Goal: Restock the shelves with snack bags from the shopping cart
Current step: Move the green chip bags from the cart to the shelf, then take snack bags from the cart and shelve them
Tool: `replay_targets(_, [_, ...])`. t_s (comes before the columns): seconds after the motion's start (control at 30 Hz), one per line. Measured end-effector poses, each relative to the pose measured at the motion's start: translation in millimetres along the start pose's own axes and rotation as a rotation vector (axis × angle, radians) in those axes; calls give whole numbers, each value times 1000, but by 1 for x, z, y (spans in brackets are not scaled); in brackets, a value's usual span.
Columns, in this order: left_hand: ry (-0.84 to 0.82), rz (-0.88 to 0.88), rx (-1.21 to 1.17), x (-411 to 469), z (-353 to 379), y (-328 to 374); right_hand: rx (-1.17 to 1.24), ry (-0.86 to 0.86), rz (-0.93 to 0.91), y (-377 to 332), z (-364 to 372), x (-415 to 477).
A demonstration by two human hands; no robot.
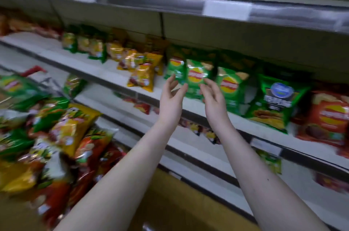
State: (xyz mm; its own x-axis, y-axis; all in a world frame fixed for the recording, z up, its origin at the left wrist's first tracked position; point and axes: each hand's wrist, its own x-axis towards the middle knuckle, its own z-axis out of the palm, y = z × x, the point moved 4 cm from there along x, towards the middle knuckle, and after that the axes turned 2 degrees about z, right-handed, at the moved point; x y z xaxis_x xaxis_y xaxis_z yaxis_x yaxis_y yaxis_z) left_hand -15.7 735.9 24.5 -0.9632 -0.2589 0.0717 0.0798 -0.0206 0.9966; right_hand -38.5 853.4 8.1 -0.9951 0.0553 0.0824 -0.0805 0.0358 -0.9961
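- Store shelf (105, 72) with snack bags, blurred by motion
- Raised side by side, left hand (172, 94) and right hand (213, 96), fingers loose and spread, gripping nothing
- One green bag (196, 76) upright on the shelf at their fingertips; contact unclear
- More green bags (229, 83) to its right, yellow bags (141, 74) to its left
- Far left, cart (34, 70) heaped with bags

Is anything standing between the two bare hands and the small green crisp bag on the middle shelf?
Nothing visible does. The left hand and right hand have their fingertips at the lower edge of the small green crisp bag. The neighbouring green bags stand beside it, not in front.
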Motion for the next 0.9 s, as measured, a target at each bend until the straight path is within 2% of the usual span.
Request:
replay_targets(0.23, [366, 55, 13, -38, -231, 11, 16, -308, -16, -12, 209, -66])
replay_targets(0.53, [723, 35, 6, -118, -445, 23, -2, -597, -101, -29, 404, -159])
replay_targets(0.9, [924, 8, -9, -141, -547, 8, -35, -738, -126, -24, 504, -165])
